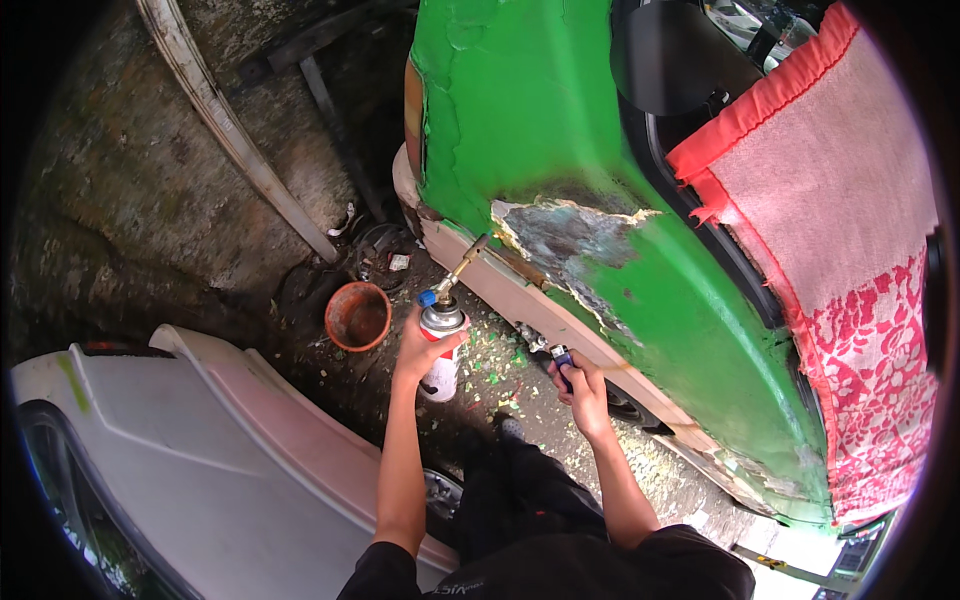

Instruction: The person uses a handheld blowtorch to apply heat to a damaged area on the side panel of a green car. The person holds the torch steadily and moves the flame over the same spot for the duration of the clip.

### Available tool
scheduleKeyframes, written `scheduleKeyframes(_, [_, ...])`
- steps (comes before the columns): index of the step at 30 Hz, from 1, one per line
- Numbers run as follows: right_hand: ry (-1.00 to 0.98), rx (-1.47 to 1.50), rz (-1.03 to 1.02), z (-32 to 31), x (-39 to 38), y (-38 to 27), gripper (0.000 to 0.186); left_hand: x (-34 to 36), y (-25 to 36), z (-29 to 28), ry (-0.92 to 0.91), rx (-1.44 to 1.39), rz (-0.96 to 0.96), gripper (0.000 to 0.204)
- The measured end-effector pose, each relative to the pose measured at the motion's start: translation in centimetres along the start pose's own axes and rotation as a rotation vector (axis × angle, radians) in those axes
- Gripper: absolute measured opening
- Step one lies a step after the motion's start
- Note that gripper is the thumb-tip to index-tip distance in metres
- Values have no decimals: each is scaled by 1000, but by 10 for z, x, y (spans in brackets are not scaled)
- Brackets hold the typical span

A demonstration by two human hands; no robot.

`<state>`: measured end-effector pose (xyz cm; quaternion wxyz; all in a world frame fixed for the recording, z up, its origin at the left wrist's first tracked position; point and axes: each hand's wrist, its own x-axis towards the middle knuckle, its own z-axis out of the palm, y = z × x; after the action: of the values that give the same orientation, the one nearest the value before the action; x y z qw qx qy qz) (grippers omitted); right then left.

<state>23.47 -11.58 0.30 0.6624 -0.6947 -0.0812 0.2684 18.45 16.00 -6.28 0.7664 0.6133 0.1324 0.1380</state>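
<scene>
My left hand (414, 348) is closed around a gas blowtorch (441, 378), a white and red canister with a blue knob and a brass nozzle. The nozzle tip points up and to the right, near the lower edge of a green car body (530, 120). No flame shows at it. In my right hand (588, 393) is a small dark blue lighter (563, 358), held upright beside the car's lower sill. Ahead of both hands, a scorched bare patch (575, 245) with ragged, peeling edges breaks the green paint.
Another car, light grey (220, 440), stands close on the left. An orange-brown pot (358, 316) sits on the ground, which is littered with paint chips. A pink and red cloth (800, 200) drapes over the green car's right side. A metal bar (230, 125) leans at the upper left.
</scene>
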Motion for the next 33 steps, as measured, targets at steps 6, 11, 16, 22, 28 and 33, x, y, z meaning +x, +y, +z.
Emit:
scheduleKeyframes(6, [-14, 10, 24, -2, -1, 3, 23, 5, 4, -5, -4, -21, 2, 48])
scheduleKeyframes(11, [-31, -9, 31, -8, 2, 4, 23, -1, 5, 1, -10, 9, 36, 50])
scheduleKeyframes(16, [-44, -3, 33, -10, 5, 4, 21, -3, 5, 6, -6, 12, 52, 48])
scheduleKeyframes(22, [-45, -12, 20, -21, 6, 1, 21, 0, 22, 16, 22, -48, 18, 45])
scheduleKeyframes(28, [-64, -34, 20, -23, 6, 5, 21, -3, 22, 22, 33, -26, 26, 47])
scheduleKeyframes(33, [-53, -41, 9, -22, 5, 6, 22, 2, 17, 17, 22, -25, 46, 44])
